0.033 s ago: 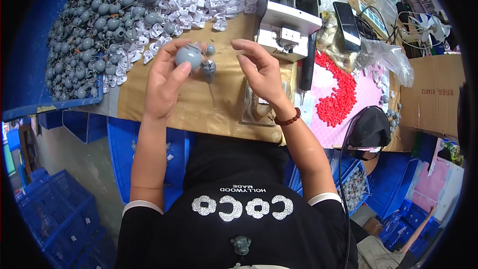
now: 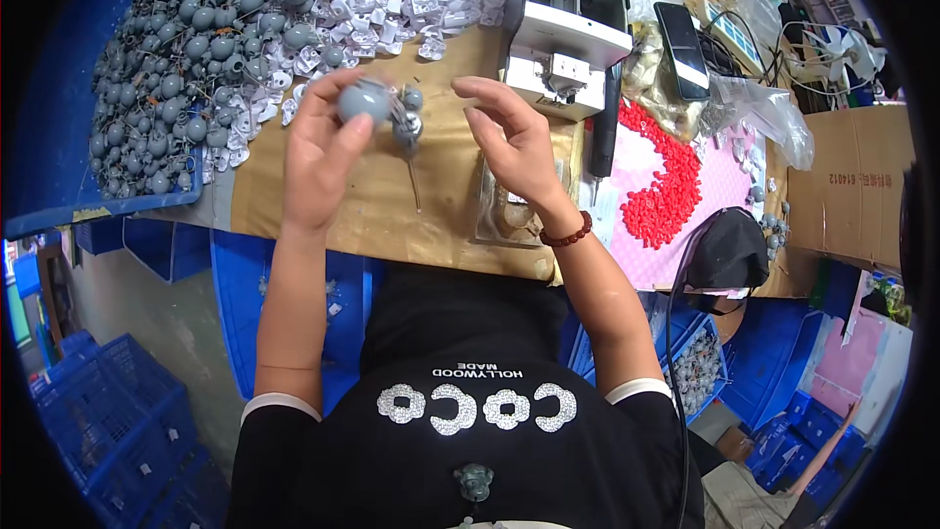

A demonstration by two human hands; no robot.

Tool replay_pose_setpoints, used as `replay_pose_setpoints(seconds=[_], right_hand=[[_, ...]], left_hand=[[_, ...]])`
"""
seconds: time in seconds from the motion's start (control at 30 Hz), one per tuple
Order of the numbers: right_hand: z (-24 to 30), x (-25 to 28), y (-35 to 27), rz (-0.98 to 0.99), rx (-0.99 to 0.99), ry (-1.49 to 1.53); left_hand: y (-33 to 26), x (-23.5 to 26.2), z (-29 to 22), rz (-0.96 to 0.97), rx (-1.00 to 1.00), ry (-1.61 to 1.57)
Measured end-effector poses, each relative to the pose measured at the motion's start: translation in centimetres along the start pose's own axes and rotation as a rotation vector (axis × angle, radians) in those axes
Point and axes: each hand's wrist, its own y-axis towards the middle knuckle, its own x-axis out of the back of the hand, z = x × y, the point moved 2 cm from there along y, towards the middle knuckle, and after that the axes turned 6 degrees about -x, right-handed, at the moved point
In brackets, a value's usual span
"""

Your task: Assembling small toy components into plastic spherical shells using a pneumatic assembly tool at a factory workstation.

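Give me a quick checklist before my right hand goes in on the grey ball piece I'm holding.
1. Grey ball piece held in left hand: ok.
2. Right hand free, fingers open: ok.
3. Small parts hanging off the ball piece are seated properly: cannot tell.
4. Brown work mat below the hands bare: ok.
5. Pile of grey balls within reach on the left: ok.
6. White machine ready: cannot tell.

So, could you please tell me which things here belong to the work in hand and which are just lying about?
In the work:
- left hand holding a grey ball piece
- right hand, open beside it
- heap of grey ball pieces
- white plastic clips

Lying about:
- white machine
- black phone
- red beads
- black cap
- cardboard box
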Motion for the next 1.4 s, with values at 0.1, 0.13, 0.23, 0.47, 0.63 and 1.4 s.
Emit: replay_pose_setpoints(seconds=[0.1, 0.13, 0.23, 0.47, 0.63, 1.4], right_hand=[[0.2, 0.4, -0.2, 0.005, -0.015, -0.003], [0.1, 0.7, -0.4, -0.007, -0.034, -0.008], [-0.8, 1.0, -0.9, -0.021, -0.067, -0.027], [-0.8, 1.4, -1.4, -0.035, -0.067, -0.022], [2.3, 2.6, -1.6, -0.133, 0.206, -0.172], [-1.0, 6.7, -9.6, 0.115, 0.105, -0.850]], left_hand=[[1.5, 1.2, 1.3, -0.023, -0.196, 0.238], [1.9, 1.9, 2.4, 0.020, -0.035, 0.304], [1.9, 4.6, 5.7, 0.029, 0.252, 0.588], [2.3, 3.0, 1.7, -0.135, -0.136, 0.376], [1.2, -1.3, -2.7, 0.202, -0.016, -0.026], [-9.2, -8.6, 8.9, 0.362, 0.141, 0.653]])
